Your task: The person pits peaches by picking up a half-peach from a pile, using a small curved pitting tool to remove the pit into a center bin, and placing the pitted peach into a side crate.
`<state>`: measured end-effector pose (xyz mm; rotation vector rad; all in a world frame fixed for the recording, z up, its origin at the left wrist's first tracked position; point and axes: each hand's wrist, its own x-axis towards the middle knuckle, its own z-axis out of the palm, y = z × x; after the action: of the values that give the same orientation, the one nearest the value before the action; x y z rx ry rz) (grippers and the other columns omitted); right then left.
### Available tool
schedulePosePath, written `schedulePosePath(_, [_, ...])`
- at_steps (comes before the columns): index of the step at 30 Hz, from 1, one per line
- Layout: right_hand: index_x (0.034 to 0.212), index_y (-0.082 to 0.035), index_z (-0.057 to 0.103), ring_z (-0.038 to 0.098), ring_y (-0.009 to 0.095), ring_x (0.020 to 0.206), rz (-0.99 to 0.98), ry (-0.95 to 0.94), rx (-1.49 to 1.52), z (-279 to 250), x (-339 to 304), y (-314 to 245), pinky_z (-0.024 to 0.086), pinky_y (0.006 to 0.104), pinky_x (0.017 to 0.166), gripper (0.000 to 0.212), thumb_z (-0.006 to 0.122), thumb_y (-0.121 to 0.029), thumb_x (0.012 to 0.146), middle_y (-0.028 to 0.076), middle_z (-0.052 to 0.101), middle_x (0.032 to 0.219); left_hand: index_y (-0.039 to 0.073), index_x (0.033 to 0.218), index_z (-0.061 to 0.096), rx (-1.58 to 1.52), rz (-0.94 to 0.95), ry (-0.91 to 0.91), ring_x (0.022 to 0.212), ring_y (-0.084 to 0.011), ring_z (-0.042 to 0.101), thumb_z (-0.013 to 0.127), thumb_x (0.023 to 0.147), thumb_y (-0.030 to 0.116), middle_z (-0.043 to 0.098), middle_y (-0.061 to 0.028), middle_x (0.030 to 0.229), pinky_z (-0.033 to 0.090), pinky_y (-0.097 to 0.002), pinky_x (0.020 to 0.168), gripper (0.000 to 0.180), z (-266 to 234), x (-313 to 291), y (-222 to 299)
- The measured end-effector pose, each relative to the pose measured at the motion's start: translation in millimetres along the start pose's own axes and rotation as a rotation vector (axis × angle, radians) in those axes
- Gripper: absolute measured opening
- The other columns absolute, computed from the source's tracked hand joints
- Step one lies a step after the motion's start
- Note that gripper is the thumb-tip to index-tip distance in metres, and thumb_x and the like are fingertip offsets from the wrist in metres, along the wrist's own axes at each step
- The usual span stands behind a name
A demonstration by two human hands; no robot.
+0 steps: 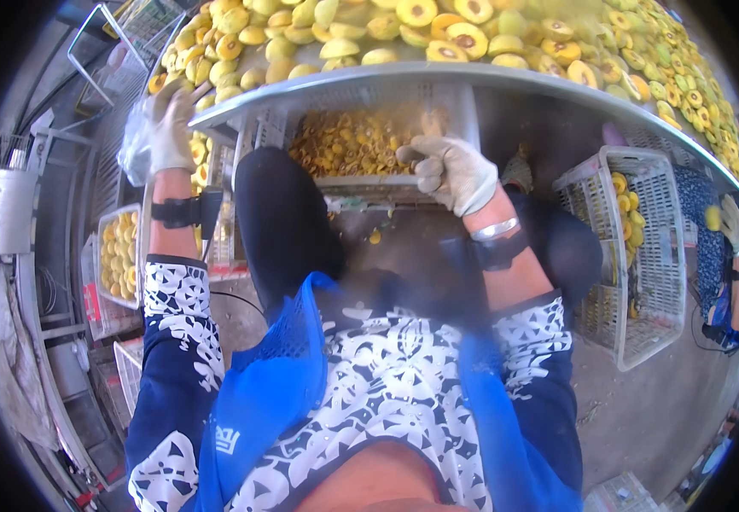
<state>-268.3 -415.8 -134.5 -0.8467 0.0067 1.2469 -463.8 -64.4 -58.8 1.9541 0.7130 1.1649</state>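
Both my hands wear pale work gloves. My left hand (171, 132) is raised at the left end of the metal table (335, 83), beside the heaped yellow peach halves (280, 51). Its fingers are blurred, and I cannot make out whether they hold anything. In front of my knees, my right hand (456, 175) has its fingers curled in; what lies in them, if anything, is hidden. Below the table's edge and just beyond that hand stands a crate (469, 119) of small yellow-brown fruit pieces (348, 141). Several halves on the table show dark centres.
Left of me, a white crate (138, 256) holds peach halves. At the right a tall plastic crate (655, 247) has some yellow fruit inside. Past it, a co-worker's gloved hand (732, 224) is near a yellow fruit. Metal racks (45, 222) line the far left.
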Motion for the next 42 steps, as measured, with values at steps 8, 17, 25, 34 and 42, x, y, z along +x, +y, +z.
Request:
schedulePosePath(8, [0.098,-0.004,0.054,0.046,0.008,0.049,-0.168,0.046,0.042,8,-8,-1,0.034,0.0206,0.041,0.012,0.058,-0.010,0.089,0.007,0.057,0.075,0.005,0.115,0.061,0.055,0.134,-0.938,0.089,-0.0119,0.060,0.057,0.091,0.025,0.065,-0.0039,0.097,0.048,-0.0264,0.080,0.031,217,-5,95])
schedulePosePath(17, [0.098,-0.005,0.053,0.049,0.009,0.054,-0.370,0.125,0.151,5,-14,-12,0.042,0.0222,0.046,0.011,0.057,-0.009,0.088,0.007,0.057,0.077,0.007,0.119,0.057,0.549,0.378,-1.100,0.101,-0.0304,0.062,0.065,0.081,0.033,0.065,-0.0184,0.107,0.048,-0.0367,0.084,0.047,299,-4,97])
schedulePosePath(25, [0.097,-0.007,0.052,0.050,0.009,0.052,-0.436,0.146,0.057,10,-16,-23,0.042,0.0228,0.045,0.012,0.058,-0.008,0.087,0.007,0.058,0.075,0.006,0.115,0.057,0.614,0.192,-1.043,0.089,-0.0314,0.064,0.069,0.072,0.029,0.067,-0.0173,0.096,0.049,-0.0370,0.074,0.050,303,-13,116])
schedulePosePath(34, [0.097,-0.009,0.043,0.048,0.006,0.046,-0.558,0.154,-0.229,38,-20,-17,0.034,0.0208,0.037,0.019,0.059,-0.008,0.086,0.003,0.054,0.069,0.005,0.122,0.047,-0.698,-0.299,-0.757,0.096,-0.0208,0.063,0.057,0.093,0.013,0.059,-0.0084,0.112,0.058,-0.0360,0.078,0.031,272,-36,89])
schedulePosePath(42, [0.104,-0.002,0.047,0.059,0.023,0.072,-0.847,0.281,-0.880,39,-2,-1,0.045,0.0336,0.060,0.024,0.059,-0.009,0.084,0.013,0.057,0.084,0.004,0.109,0.053,-0.937,-0.415,-0.519,0.081,-0.0249,0.065,0.045,0.099,0.032,0.064,-0.0119,0.093,0.057,-0.0367,0.073,0.030,235,-90,98])
